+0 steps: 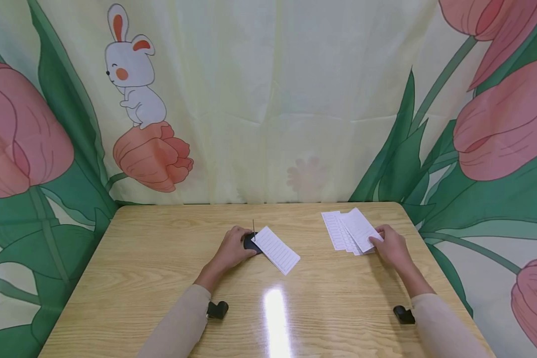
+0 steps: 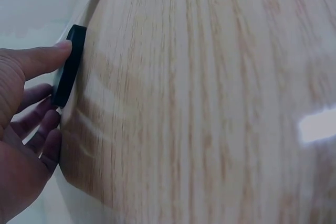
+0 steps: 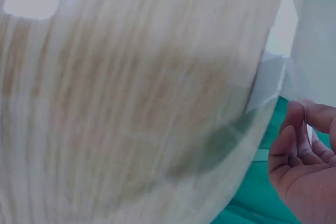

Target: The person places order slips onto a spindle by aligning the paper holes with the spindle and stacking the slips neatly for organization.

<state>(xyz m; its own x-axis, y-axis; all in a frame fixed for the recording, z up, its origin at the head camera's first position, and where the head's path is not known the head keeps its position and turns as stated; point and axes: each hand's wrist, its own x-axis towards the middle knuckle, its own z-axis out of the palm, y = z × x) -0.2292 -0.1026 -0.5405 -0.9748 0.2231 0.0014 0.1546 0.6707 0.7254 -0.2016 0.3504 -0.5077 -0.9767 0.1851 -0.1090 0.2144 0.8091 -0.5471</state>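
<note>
My left hand [image 1: 233,247] grips the black base [image 1: 248,244] of a bill spike by its left side. In the left wrist view, the thumb lies against one face of the black base [image 2: 71,66] and fingers curl behind it. The thin upright spike [image 1: 253,227] rises through the corner of a lined paper slip [image 1: 277,250], which slants down to the right. Over at the right, my right hand [image 1: 391,247] pinches the edge of a white slip [image 1: 360,227] between thumb and fingers. This slip overlaps several fanned-out lined slips [image 1: 332,231] on the table.
The wooden table [image 1: 161,278] has its far edge against a curtain [image 1: 250,99] printed with tulips and a rabbit. A black wrist camera [image 1: 218,310] sticks out at the left cuff, another camera [image 1: 403,314] at the right one. Light glares on the table front.
</note>
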